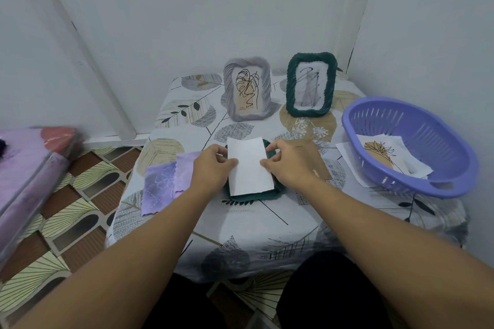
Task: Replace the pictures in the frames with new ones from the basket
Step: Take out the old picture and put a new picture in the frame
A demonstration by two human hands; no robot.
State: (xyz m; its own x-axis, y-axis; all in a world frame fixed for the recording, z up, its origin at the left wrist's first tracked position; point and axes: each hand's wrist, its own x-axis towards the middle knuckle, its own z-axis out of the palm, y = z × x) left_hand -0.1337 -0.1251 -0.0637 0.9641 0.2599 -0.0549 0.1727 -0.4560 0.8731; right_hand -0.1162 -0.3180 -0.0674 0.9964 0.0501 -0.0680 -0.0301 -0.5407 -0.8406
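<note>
A dark green frame (250,196) lies flat on the table in front of me, mostly covered by a white picture sheet (250,168) turned blank side up. My left hand (212,168) pinches the sheet's left edge and my right hand (287,164) pinches its right edge. A grey frame (247,89) and a second dark green frame (311,84) stand upright at the back, each with a line drawing inside. The purple basket (427,131) at the right holds several picture sheets (385,152).
Two purple cloths (165,181) lie left of the flat frame. A brown backing board (318,157) lies under my right hand. A loose white sheet (350,165) pokes out beneath the basket. The table (240,222) stands in a wall corner; a pink padded object (29,173) sits at the left.
</note>
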